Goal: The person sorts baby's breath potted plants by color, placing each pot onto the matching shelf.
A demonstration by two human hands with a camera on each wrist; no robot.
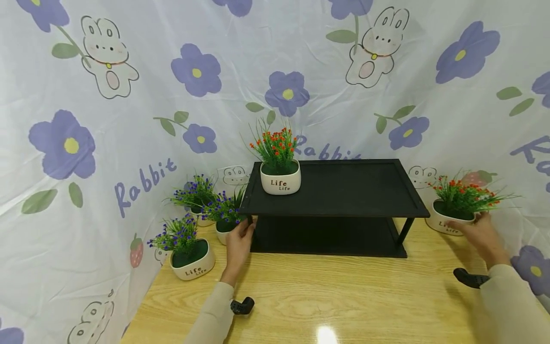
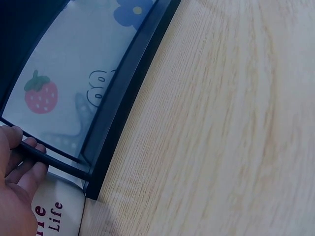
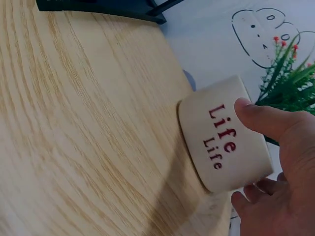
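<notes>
A black two-tier shelf (image 1: 352, 188) stands at the back of the wooden table. My left hand (image 1: 238, 242) is at its left front corner, and in the left wrist view the thumb and fingers hold the thin black leg (image 2: 64, 168). At the right, my right hand (image 1: 483, 236) grips a potted plant with red flowers (image 1: 440, 220) by the side of its white pot. The right wrist view shows the thumb on the pot's front (image 3: 224, 137), beside the word "Life", with the other fingers partly hidden. On the shelf's upper left sits another red-flowered potted plant (image 1: 280, 183).
Left of the shelf are three purple-flowered potted plants: one in front (image 1: 193, 265), one at the back (image 1: 202, 219), and one (image 1: 222, 231) close to my left hand. A patterned cloth (image 1: 240, 62) hangs behind the table (image 1: 343, 291).
</notes>
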